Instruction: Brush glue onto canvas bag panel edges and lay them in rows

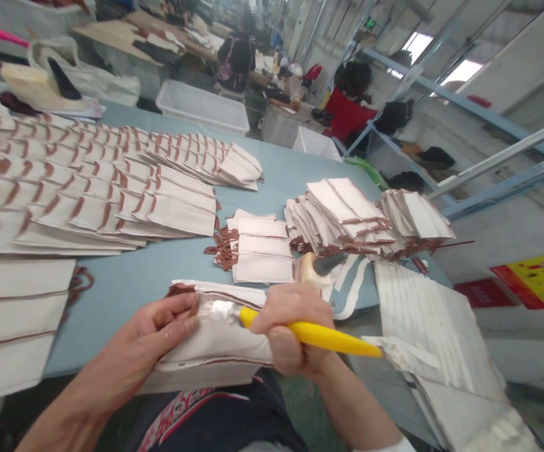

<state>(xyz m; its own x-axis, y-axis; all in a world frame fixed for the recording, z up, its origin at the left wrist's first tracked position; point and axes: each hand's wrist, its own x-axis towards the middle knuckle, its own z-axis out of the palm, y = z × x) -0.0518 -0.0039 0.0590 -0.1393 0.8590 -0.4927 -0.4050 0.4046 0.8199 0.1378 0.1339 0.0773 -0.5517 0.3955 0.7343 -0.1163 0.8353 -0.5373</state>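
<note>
Brush [338, 341] with a yellow handle lies nearly level, long axis running from lower right to upper left, its tip on top of a stack of white pieces [215, 358] at the near edge of the blue table [159, 270]. Right hand [291, 333] is fisted round the handle close to the tip. Left hand [154, 342] pinches the stack's left end, fingertips just beside the tip.
</note>
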